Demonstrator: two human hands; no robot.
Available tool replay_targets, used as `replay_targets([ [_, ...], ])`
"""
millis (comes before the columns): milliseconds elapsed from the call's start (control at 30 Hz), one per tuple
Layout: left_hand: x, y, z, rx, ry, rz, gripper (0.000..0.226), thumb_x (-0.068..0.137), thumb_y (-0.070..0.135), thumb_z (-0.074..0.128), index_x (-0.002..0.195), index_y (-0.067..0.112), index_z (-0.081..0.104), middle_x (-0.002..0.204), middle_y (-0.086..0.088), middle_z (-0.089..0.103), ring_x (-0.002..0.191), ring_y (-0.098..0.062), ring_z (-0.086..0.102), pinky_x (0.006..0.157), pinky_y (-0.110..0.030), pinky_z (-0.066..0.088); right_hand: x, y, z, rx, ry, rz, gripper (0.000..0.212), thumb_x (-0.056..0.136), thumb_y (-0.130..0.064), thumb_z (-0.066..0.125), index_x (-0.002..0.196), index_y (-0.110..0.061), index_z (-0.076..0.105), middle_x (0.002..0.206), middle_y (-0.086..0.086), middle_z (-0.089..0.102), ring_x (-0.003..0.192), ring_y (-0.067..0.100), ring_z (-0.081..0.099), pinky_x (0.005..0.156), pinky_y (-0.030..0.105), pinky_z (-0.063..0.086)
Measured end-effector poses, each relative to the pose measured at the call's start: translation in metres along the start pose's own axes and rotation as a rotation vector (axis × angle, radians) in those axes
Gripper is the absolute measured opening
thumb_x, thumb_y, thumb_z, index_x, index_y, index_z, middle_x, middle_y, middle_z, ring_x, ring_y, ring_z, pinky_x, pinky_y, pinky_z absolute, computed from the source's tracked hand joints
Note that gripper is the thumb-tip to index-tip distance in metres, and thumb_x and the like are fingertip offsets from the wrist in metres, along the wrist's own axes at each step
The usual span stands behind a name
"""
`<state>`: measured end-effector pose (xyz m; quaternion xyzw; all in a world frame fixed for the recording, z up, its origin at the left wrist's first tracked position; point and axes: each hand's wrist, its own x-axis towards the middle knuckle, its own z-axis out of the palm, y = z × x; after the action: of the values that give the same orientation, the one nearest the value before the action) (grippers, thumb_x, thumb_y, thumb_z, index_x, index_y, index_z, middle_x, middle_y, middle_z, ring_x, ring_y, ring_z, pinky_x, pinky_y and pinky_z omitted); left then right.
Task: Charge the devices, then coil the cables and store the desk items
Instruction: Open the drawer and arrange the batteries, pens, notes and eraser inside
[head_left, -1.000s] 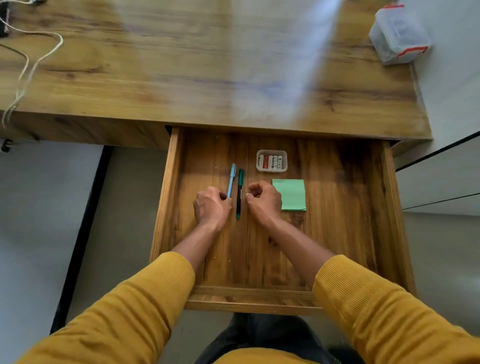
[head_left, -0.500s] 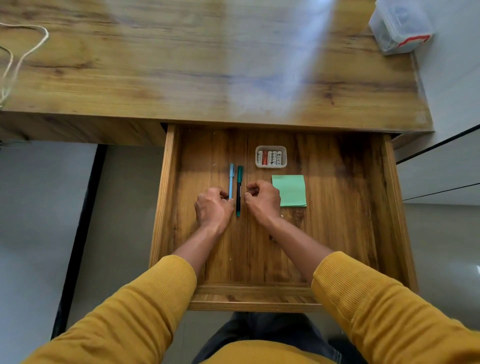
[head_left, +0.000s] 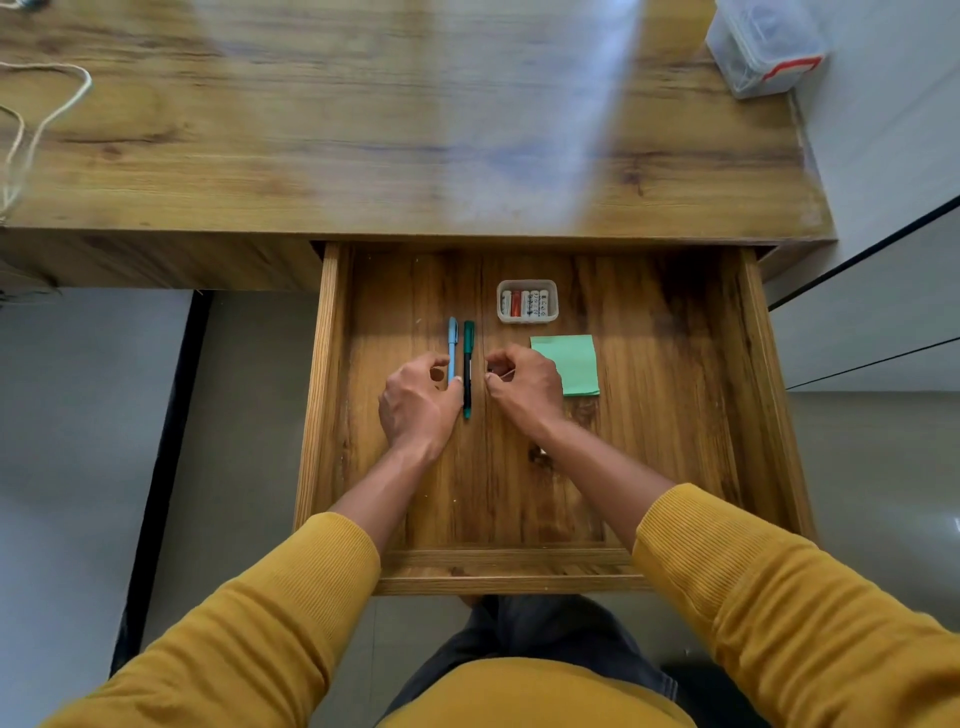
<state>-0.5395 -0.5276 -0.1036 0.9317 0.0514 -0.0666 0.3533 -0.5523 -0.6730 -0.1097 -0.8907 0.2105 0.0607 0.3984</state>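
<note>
The light-blue plastic pen (head_left: 452, 349), pinched by the left hand (head_left: 418, 402) beside the dark-green marker (head_left: 468, 368) in the open wooden drawer (head_left: 675, 415), looks mid-storing; the curled, seemingly empty right hand (head_left: 524, 387) should next withdraw.

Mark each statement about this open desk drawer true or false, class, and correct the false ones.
1. Two pens lie side by side in the drawer. True: the light blue pen lies left of the green pen.
2. The green sticky notes sit on the desk top. False: they lie in the drawer, beside the right hand.
3. The small tray of batteries is in the drawer, beyond the sticky notes. True.
4. The right hand grips the green pen. False: it is curled just right of that pen, not touching it.
5. The left hand touches the light blue pen. True.
6. The clear plastic box stands in the drawer. False: it stands on the desk's far right corner.
</note>
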Motion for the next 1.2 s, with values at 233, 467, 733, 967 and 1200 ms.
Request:
replay_targets([
  [233, -0.046, -0.003, -0.007, -0.192, -0.289, 0.162, 0.021, 0.100, 0.025, 0.071, 0.120, 0.021, 0.075, 0.108, 0.005, 0.076, 0.098, -0.005, 0.071, 0.086, -0.030, 0.064, -0.038, 0.009, -0.022, -0.025, -0.295, -0.044, 0.017, 0.099, -0.021, 0.070, 0.116, -0.017, 0.072, 0.109, 0.002, 0.071, 0.101, 0.017, 0.066, 0.081, 0.027, 0.055],
  [467, -0.081, -0.020, -0.018, -0.125, -0.645, 0.183, 0.027, 0.099, 0.037, 0.072, 0.123, 0.025, 0.074, 0.112, 0.010, 0.073, 0.105, -0.004, 0.069, 0.091, -0.027, 0.061, -0.083, 0.037, -0.040, -0.107, -0.548, -0.052, 0.018, 0.100, -0.029, 0.070, 0.117, -0.024, 0.071, 0.109, -0.004, 0.071, 0.105, 0.015, 0.066, 0.090, 0.031, 0.056],
  [733, -0.104, -0.028, -0.003, 0.085, -0.954, 0.215, 0.027, 0.096, 0.053, 0.066, 0.115, 0.038, 0.077, 0.109, 0.020, 0.074, 0.103, -0.001, 0.068, 0.093, -0.037, 0.060, -0.118, 0.079, -0.064, -0.174, -0.731, -0.012, 0.025, 0.093, -0.042, 0.075, 0.114, -0.027, 0.075, 0.111, -0.009, 0.073, 0.105, 0.010, 0.067, 0.097, 0.037, 0.058],
  [967, -0.107, -0.018, 0.010, 0.133, -1.032, 0.218, 0.015, 0.094, 0.040, 0.076, 0.109, 0.037, 0.081, 0.106, 0.020, 0.077, 0.101, -0.002, 0.070, 0.093, -0.036, 0.062, -0.126, 0.106, -0.077, -0.160, -0.718, 0.023, 0.022, 0.090, -0.035, 0.082, 0.105, -0.019, 0.080, 0.101, -0.006, 0.078, 0.099, 0.013, 0.072, 0.096, 0.039, 0.059],
  [1200, -0.108, -0.016, 0.011, 0.120, -1.022, 0.188, 0.011, 0.093, 0.036, 0.079, 0.104, 0.038, 0.078, 0.108, 0.016, 0.076, 0.104, -0.008, 0.070, 0.096, -0.040, 0.061, -0.126, 0.110, -0.080, -0.188, -0.701, -0.003, 0.016, 0.091, -0.040, 0.080, 0.100, -0.027, 0.078, 0.100, -0.009, 0.075, 0.099, 0.012, 0.069, 0.091, 0.038, 0.058],
])
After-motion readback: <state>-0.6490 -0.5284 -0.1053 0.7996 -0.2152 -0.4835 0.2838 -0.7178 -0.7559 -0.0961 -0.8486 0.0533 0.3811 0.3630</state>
